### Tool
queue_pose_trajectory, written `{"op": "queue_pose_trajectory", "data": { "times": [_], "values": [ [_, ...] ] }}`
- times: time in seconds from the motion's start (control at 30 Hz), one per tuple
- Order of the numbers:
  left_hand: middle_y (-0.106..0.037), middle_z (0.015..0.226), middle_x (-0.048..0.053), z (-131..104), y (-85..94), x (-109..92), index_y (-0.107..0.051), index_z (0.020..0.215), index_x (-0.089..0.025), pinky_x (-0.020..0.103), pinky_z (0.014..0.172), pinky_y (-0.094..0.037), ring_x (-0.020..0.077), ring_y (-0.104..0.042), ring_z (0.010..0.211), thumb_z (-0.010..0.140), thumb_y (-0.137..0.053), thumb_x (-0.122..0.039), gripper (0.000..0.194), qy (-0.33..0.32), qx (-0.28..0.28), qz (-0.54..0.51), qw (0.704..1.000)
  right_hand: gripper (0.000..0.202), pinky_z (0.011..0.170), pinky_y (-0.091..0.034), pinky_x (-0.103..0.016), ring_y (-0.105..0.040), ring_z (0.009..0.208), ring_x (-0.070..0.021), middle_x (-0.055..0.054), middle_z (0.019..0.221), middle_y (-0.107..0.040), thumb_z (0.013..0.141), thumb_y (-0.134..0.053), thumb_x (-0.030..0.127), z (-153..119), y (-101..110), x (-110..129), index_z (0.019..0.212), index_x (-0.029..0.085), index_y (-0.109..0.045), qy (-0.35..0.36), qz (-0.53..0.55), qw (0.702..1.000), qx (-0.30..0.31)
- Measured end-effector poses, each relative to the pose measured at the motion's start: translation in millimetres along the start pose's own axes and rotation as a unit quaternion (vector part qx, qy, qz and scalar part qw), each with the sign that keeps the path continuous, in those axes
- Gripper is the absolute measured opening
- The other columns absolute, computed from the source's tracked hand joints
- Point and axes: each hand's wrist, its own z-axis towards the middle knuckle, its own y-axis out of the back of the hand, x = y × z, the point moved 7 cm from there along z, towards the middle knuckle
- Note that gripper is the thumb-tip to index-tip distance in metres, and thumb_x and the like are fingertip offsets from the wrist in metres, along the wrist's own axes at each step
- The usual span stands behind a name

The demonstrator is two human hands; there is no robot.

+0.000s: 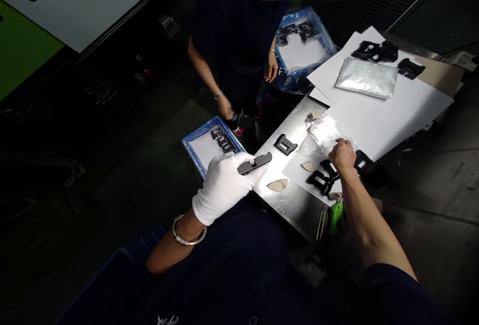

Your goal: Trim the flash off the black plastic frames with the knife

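Observation:
My left hand (224, 185) wears a white glove and holds a flat black plastic part (254, 163) over the near edge of the metal table (295, 205). My right hand (342, 154) is bare and rests on a clear plastic bag (322, 135) lying on a white sheet (374, 120). Several black parts (324, 177) sit on that sheet just beside my right hand. Another single black part (285, 144) lies on the bare metal between my hands.
A co-worker in dark clothes (235, 40) stands across the table. A blue-lined tray (204, 148) with black parts sits on the floor, a second tray (303, 50) behind. More black parts (376, 51) and a filled bag (366, 78) lie on the far white sheets. A green-handled tool (336, 213) sits at the table edge.

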Motion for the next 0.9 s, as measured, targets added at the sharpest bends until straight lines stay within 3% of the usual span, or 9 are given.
{"op": "queue_pose_trajectory", "data": {
  "times": [0.17, 0.3, 0.43, 0.57, 0.63, 0.7, 0.8, 0.9],
  "values": [
    [-0.068, 0.072, 0.001, -4, 4.9, -4, -0.078, 0.088, -0.019, 0.029, 0.066, -0.053, 0.0145, -0.063, 0.068, 0.085, -0.081, -0.039, 0.020, -0.058, -0.046, 0.034, 0.997, 0.029, 0.069, -0.031, -0.033, -0.045, 0.072, -0.0139, -0.015, 0.116, -0.062, 0.095, -0.050, 0.019, -12, 8, -1, 0.115, 0.013, -0.070, -0.013, 0.020, 0.999, -0.041],
    [-0.067, 0.072, 0.000, -8, 7.4, -7, -0.079, 0.091, -0.019, 0.027, 0.065, -0.053, 0.0132, -0.062, 0.068, 0.084, -0.081, -0.039, 0.021, -0.082, -0.065, 0.038, 0.994, 0.032, 0.074, -0.036, -0.033, -0.054, 0.091, -0.0203, -0.015, 0.129, -0.060, 0.101, -0.046, 0.029, -20, 2, 0, 0.120, 0.018, -0.069, 0.019, 0.027, 0.997, -0.074],
    [-0.069, 0.075, 0.001, -11, 9.2, -12, -0.079, 0.092, -0.019, 0.027, 0.070, -0.054, 0.0138, -0.064, 0.073, 0.088, -0.078, -0.037, 0.019, -0.099, -0.059, 0.032, 0.993, 0.036, 0.089, -0.041, -0.039, -0.053, 0.109, -0.0287, -0.018, 0.117, -0.067, 0.099, -0.043, 0.026, -34, 7, -18, 0.124, 0.011, -0.065, -0.026, 0.087, 0.976, -0.200],
    [-0.069, 0.073, 0.001, -13, 9.1, -15, -0.079, 0.090, -0.019, 0.028, 0.071, -0.053, 0.0143, -0.062, 0.072, 0.089, -0.077, -0.035, 0.017, -0.104, -0.049, 0.048, 0.992, 0.028, 0.101, -0.039, -0.049, -0.054, 0.113, -0.0345, -0.019, 0.103, -0.070, 0.093, -0.048, 0.028, -70, 24, -33, 0.101, 0.011, -0.068, -0.066, 0.122, 0.941, -0.308],
    [-0.067, 0.068, 0.001, -14, 6.6, -17, -0.079, 0.085, -0.018, 0.029, 0.070, -0.052, 0.0147, -0.060, 0.069, 0.089, -0.076, -0.035, 0.017, -0.117, -0.049, 0.076, 0.989, 0.025, 0.100, -0.041, -0.051, -0.059, 0.107, -0.0340, -0.015, 0.093, -0.070, 0.090, -0.053, 0.033, -96, 35, -34, 0.092, 0.014, -0.070, -0.053, 0.141, 0.932, -0.329],
    [-0.064, 0.065, 0.002, -15, 3.0, -19, -0.079, 0.083, -0.018, 0.029, 0.068, -0.051, 0.0152, -0.059, 0.067, 0.090, -0.076, -0.037, 0.021, -0.123, -0.055, 0.101, 0.986, 0.027, 0.094, -0.046, -0.047, -0.063, 0.091, -0.0292, -0.011, 0.083, -0.069, 0.086, -0.057, 0.037, -122, 41, -31, 0.089, 0.015, -0.072, -0.035, 0.176, 0.938, -0.298],
    [-0.062, 0.066, 0.003, -17, -5.1, -20, -0.080, 0.084, -0.018, 0.029, 0.066, -0.050, 0.0158, -0.059, 0.068, 0.091, -0.072, -0.043, 0.026, -0.102, -0.051, 0.107, 0.988, 0.033, 0.072, -0.052, -0.037, -0.062, 0.068, -0.0210, -0.005, 0.072, -0.065, 0.081, -0.066, 0.046, -160, 40, -23, 0.089, 0.015, -0.075, -0.048, 0.293, 0.936, -0.188],
    [-0.065, 0.071, 0.005, -19, -17.9, -20, -0.080, 0.088, -0.020, 0.032, 0.071, -0.052, 0.0177, -0.062, 0.071, 0.091, -0.071, -0.047, 0.029, -0.075, -0.010, 0.094, 0.993, 0.040, 0.053, -0.048, -0.030, -0.059, 0.056, -0.0165, -0.004, 0.070, -0.065, 0.077, -0.075, 0.054, -198, 38, -2, 0.088, 0.015, -0.073, -0.072, 0.448, 0.889, -0.062]
  ]
}}
